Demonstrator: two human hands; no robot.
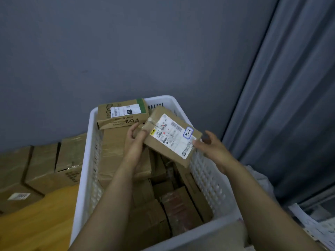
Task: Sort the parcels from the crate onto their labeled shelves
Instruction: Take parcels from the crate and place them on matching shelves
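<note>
one small brown cardboard parcel (172, 136), its white label marked by hand in a blue ring, is held in the air over the right rim of the one white perforated plastic crate (208, 180). the left hand (136, 136) pinches its near-left end and the right hand (208, 144) curls round its right corner, so both of the two hands are clamped on it. both grips sit at the edges, so a loosened pinch could drop it back into the pile or outside the wall. the scrawled mark could also be misread, sending it to the wrong shelf; no shelf is in view. one green-striped cardboard box (121, 113) lies on top at the far end. the parcels beneath are too dim to count. at least three brown cardboard cartons (41, 167) stand left of the crate.
</note>
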